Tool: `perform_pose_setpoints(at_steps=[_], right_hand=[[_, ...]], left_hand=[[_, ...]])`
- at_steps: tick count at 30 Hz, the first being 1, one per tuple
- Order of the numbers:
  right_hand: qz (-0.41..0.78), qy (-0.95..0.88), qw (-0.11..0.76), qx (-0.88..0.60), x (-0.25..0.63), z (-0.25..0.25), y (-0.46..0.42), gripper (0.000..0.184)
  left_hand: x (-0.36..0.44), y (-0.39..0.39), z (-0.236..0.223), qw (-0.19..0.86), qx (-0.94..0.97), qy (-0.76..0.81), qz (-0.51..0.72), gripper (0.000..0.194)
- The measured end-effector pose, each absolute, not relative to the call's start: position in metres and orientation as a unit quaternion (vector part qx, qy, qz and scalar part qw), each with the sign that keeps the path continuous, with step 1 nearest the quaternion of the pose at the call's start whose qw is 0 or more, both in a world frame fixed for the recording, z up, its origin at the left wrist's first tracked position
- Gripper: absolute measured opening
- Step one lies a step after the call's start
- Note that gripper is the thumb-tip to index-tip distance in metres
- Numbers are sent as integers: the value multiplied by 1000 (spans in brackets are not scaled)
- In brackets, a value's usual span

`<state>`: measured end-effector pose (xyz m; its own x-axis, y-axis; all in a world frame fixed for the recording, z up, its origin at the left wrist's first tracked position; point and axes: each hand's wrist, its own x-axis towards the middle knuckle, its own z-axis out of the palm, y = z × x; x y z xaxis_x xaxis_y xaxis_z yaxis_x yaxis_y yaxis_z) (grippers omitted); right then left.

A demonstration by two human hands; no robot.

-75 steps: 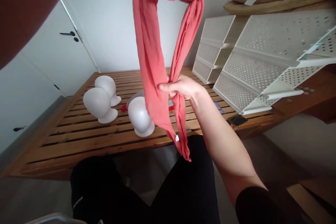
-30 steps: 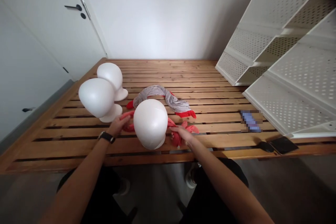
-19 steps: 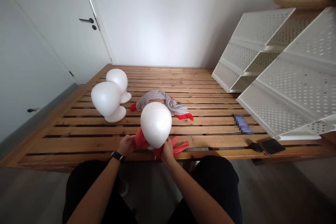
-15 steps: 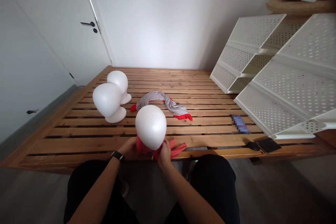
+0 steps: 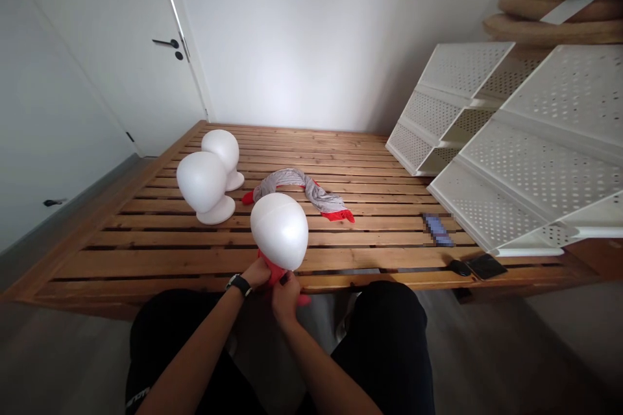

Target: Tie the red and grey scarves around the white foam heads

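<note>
A white foam head form (image 5: 279, 229) stands at the near edge of the slatted wooden table (image 5: 146, 246). A red scarf (image 5: 272, 270) is wrapped around its neck, mostly hidden behind the head and my hands. My left hand (image 5: 256, 272), with a dark watch at the wrist, and my right hand (image 5: 285, 294) meet in front of the neck, both closed on the scarf's ends. Only small bits of red cloth show between and below my fingers.
Two more white head forms (image 5: 203, 184) stand at the left. A grey and red scarf (image 5: 311, 189) lies behind the near head. White perforated shelving (image 5: 511, 142) leans at the right, with a dark phone (image 5: 479, 266) by the table edge. A white door (image 5: 121, 45) is at left.
The scarf went from held up in the air to wrapped around the near head's neck. My hands came together in front and drew the loose red ends in.
</note>
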<state>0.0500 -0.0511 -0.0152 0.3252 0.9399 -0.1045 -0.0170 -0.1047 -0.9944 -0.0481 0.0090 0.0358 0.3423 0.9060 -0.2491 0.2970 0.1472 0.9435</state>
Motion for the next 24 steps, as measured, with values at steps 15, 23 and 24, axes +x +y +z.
perform_pose_setpoints(at_steps=[15, 23, 24], right_hand=[[517, -389, 513, -564, 61, -2, -66, 25], [466, -425, 493, -599, 76, -8, -62, 14], [454, -435, 486, -607, 79, -9, -62, 15]], left_hand=[[-51, 8, 30, 538, 604, 537, 241, 20], [-42, 2, 28, 596, 512, 565, 251, 11], [-42, 2, 28, 600, 507, 564, 256, 11]])
